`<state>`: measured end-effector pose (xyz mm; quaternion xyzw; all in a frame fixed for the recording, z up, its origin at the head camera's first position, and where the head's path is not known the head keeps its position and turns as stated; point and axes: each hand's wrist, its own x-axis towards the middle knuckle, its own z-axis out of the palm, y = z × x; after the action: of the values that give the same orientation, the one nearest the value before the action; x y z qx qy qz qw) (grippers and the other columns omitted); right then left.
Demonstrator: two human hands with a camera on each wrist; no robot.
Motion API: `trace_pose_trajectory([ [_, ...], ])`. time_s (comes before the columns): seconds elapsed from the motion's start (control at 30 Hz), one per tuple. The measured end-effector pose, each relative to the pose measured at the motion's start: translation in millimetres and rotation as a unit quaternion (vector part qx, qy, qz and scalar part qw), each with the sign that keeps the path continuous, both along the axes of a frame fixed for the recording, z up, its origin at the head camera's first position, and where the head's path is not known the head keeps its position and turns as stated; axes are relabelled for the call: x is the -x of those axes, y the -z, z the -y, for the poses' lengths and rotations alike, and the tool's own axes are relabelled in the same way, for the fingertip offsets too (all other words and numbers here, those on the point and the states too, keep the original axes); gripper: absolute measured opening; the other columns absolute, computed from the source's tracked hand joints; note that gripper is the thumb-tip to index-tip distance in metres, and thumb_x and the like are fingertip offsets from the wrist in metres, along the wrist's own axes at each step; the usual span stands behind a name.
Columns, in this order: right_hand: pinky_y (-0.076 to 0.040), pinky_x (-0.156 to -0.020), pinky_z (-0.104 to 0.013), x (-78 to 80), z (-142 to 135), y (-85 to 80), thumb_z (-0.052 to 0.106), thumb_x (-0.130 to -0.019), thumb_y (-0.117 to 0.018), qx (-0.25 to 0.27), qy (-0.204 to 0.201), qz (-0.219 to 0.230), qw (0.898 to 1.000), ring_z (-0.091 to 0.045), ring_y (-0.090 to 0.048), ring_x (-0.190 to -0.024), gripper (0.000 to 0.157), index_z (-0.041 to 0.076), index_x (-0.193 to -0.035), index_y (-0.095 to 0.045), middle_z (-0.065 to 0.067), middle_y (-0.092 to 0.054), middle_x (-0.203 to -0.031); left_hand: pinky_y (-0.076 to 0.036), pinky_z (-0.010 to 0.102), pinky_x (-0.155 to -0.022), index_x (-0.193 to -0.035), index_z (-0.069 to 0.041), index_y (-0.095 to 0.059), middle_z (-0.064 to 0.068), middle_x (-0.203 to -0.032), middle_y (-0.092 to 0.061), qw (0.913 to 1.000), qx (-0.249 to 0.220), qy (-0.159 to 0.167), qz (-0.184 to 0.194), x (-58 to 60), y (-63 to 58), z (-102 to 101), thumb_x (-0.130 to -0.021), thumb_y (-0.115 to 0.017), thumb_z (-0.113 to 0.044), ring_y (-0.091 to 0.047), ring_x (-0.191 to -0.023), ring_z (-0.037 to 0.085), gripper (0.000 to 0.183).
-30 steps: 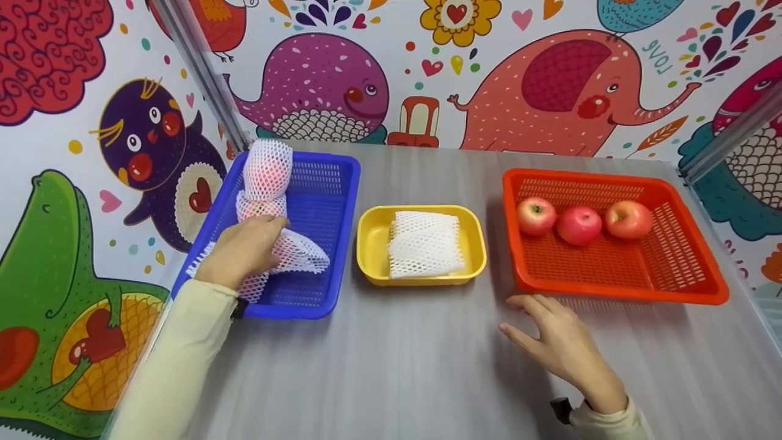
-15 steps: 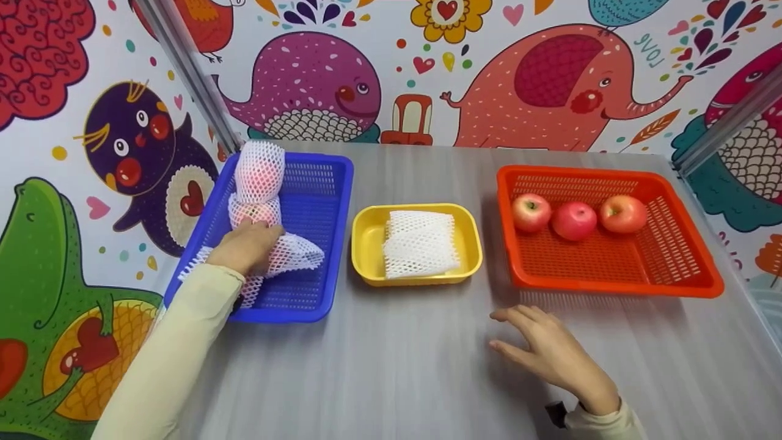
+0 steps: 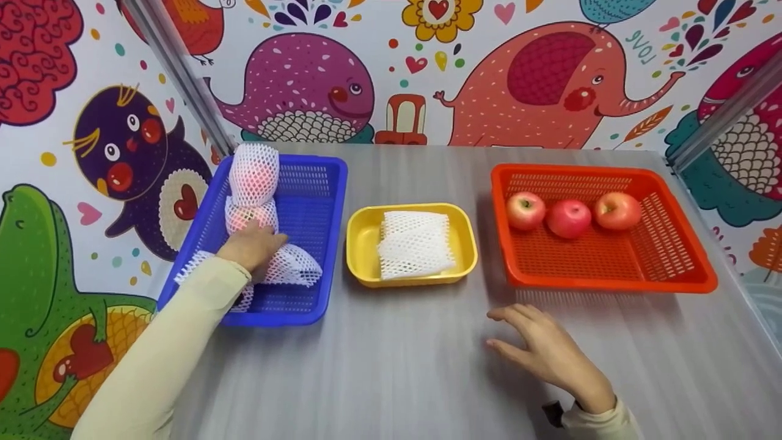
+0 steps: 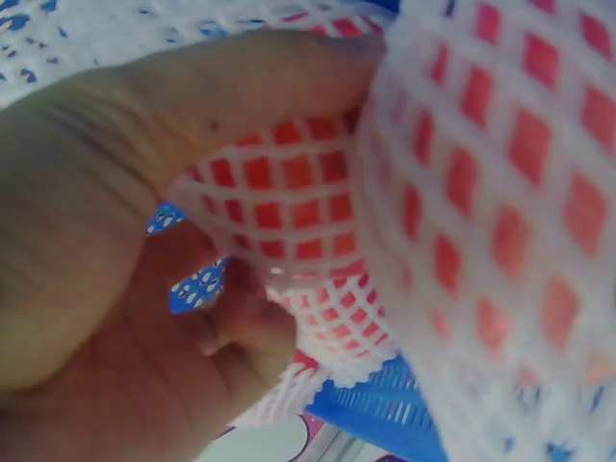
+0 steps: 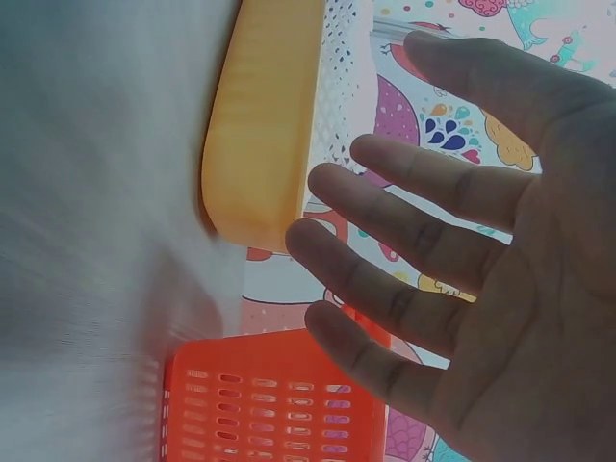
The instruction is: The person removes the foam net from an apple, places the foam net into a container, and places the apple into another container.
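In the head view, my left hand (image 3: 252,245) is over the blue basket (image 3: 305,316), among apples in white foam nets. One netted apple (image 3: 254,174) lies at the back, and another netted apple (image 3: 249,215) sits just ahead of my fingers. More foam netting (image 3: 294,266) spreads beside the hand. In the left wrist view, the thumb (image 4: 250,87) is stretched out and the other fingers bend loosely. A netted apple (image 4: 510,212) is close by at the right; contact is unclear. My right hand (image 3: 544,348) hovers with spread fingers, holding nothing, before the red basket (image 3: 605,284).
Three bare apples (image 3: 569,219) lie in the red basket at the right. Between the baskets stands a yellow tray (image 3: 410,282) with flat white foam nets (image 3: 416,244) in it. Printed panels (image 3: 330,85) border the grey table (image 3: 366,366) at the back and sides.
My left hand has shifted slightly within the blue basket, and its thumb now sticks out to the right. The right hand has drawn back a little from the red basket. The whole view has shifted slightly.
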<state>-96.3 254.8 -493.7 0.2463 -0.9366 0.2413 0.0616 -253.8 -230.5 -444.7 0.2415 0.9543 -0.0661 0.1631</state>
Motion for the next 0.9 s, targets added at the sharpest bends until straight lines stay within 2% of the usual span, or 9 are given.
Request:
trace_pose_trajectory([
  [0.17,-0.053,-0.082,-0.041,1.0,0.8,-0.3,0.029,-0.081,-0.084,0.005,-0.007,-0.009,1.000,-0.013,-0.062,-0.099,0.035,0.017,-0.111,-0.070,0.005,-0.068,-0.107,-0.050,0.060,-0.081,-0.111,0.003,-0.062,0.027,-0.107,-0.062,0.9985,0.017,-0.003,-0.052,2.2,2.1,3.5,-0.058,-0.090,-0.016,-0.051,-0.101,0.045,0.063],
  [0.33,-0.053,-0.079,-0.039,2.8,1.8,-1.0,0.026,-0.081,-0.084,0.013,-0.018,-0.035,0.999,-0.013,-0.063,-0.096,0.034,0.016,-0.110,-0.070,0.007,-0.068,-0.105,-0.050,0.062,-0.077,-0.106,0.008,-0.056,0.034,-0.098,-0.056,0.9947,-0.003,-0.013,-0.102,-2.2,-4.6,-0.2,-0.058,-0.090,-0.033,-0.054,-0.096,0.050,0.071],
  [0.4,-0.053,-0.078,-0.038,3.4,2.2,-1.2,0.025,-0.080,-0.084,0.016,-0.023,-0.041,0.999,-0.013,-0.063,-0.096,0.034,0.015,-0.110,-0.070,0.008,-0.068,-0.105,-0.051,0.062,-0.074,-0.105,0.010,-0.053,0.035,-0.096,-0.053,0.9944,-0.022,-0.026,-0.100,-4.2,-10.8,-2.6,-0.059,-0.090,-0.033,-0.055,-0.092,0.051,0.073],
  [0.57,-0.053,-0.078,-0.037,3.2,2.9,-1.0,0.025,-0.080,-0.084,0.023,-0.021,-0.039,0.999,-0.011,-0.062,-0.095,0.033,0.016,-0.109,-0.070,0.010,-0.067,-0.104,-0.050,0.064,-0.081,-0.116,0.008,-0.047,0.035,-0.102,-0.052,0.9926,-0.070,-0.075,-0.065,-7.9,-26.2,-9.4,-0.064,-0.088,-0.035,-0.051,-0.098,0.053,0.079],
  [0.67,-0.053,-0.079,-0.037,2.5,3.5,-0.6,0.026,-0.081,-0.084,0.025,-0.022,-0.034,0.999,-0.010,-0.061,-0.095,0.033,0.016,-0.109,-0.070,0.011,-0.066,-0.105,-0.049,0.065,-0.083,-0.125,0.003,-0.044,0.031,-0.106,-0.054,0.9900,-0.094,-0.097,-0.039,-10.5,-27.5,-10.6,-0.067,-0.086,-0.037,-0.052,-0.100,0.050,0.082],
  [0.77,-0.053,-0.079,-0.037,1.8,3.9,-0.4,0.026,-0.081,-0.084,0.028,-0.022,-0.026,0.999,-0.010,-0.061,-0.095,0.032,0.016,-0.109,-0.070,0.012,-0.066,-0.105,-0.049,0.065,-0.083,-0.133,-0.002,-0.040,0.032,-0.115,-0.048,0.9865,-0.115,-0.117,-0.011,-14.1,-26.8,-10.5,-0.069,-0.086,-0.036,-0.054,-0.101,0.049,0.086],
  [0.9,-0.053,-0.080,-0.037,0.6,3.7,-0.5,0.026,-0.082,-0.083,0.029,-0.019,-0.017,0.999,-0.009,-0.061,-0.095,0.031,0.016,-0.109,-0.070,0.011,-0.066,-0.105,-0.048,0.068,-0.085,-0.142,-0.005,-0.035,0.034,-0.126,-0.039,0.9805,-0.143,-0.134,0.001,-19.2,-28.7,-9.8,-0.071,-0.087,-0.031,-0.054,-0.107,0.050,0.091],
])
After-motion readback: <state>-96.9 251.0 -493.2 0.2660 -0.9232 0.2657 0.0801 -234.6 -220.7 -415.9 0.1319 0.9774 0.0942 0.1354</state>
